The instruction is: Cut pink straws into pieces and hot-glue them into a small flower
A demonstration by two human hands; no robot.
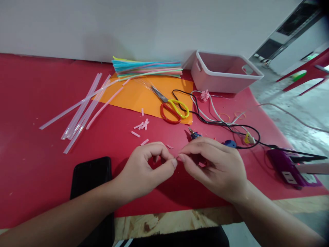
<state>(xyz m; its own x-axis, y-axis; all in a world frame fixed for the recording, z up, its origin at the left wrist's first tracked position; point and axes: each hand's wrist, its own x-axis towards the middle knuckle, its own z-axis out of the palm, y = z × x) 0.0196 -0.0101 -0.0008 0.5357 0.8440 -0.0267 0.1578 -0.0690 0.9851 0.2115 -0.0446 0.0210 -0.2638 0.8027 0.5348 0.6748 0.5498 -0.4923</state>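
Note:
My left hand [149, 168] and my right hand [216, 168] meet above the table, each with thumb and forefinger pinched and the tips almost touching. What they pinch is too small and hidden to make out. Just beyond them lie several short pink pieces of pipe cleaner [144, 124]. Behind my right hand a glue gun [195, 135] shows its metal nozzle, the rest mostly covered. Scissors [169, 103] with one red and one yellow handle lie farther back, partly on an orange sheet [133, 97]. A pink pipe-cleaner cluster [205, 95] rests near the basket.
Coloured pipe cleaners [146, 68] are bundled by the wall, beside a pink basket [226, 75]. Clear glue sticks [84, 106] lie at left. A black phone [91, 176] sits under my left forearm. Cables [218, 121] run right to a purple power strip [290, 168].

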